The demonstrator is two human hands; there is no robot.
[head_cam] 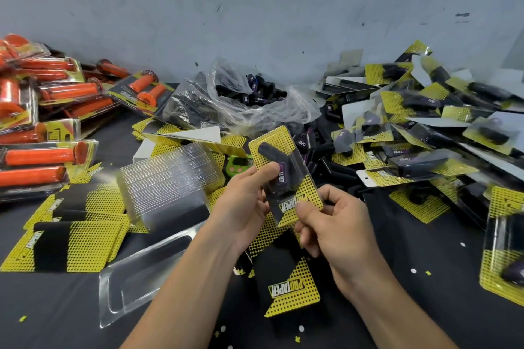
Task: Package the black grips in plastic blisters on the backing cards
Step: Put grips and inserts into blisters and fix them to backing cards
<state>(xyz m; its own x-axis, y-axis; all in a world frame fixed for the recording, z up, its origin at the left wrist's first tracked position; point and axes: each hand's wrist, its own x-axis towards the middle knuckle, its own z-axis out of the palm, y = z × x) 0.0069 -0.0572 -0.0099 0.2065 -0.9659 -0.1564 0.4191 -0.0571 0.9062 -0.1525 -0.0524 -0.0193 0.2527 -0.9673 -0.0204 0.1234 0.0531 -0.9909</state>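
So that the blister (295, 167) can probably be seated over the black grip (268, 151), the backing card (273, 136) is pinched by fingers (268, 169) of the left hand (243, 204) and the right hand (336, 225).

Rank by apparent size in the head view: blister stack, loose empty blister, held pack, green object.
1. blister stack and loose empty blister: about alike, and the loose one is nearer the camera, so unranked.
2. held pack
3. green object, partly hidden.
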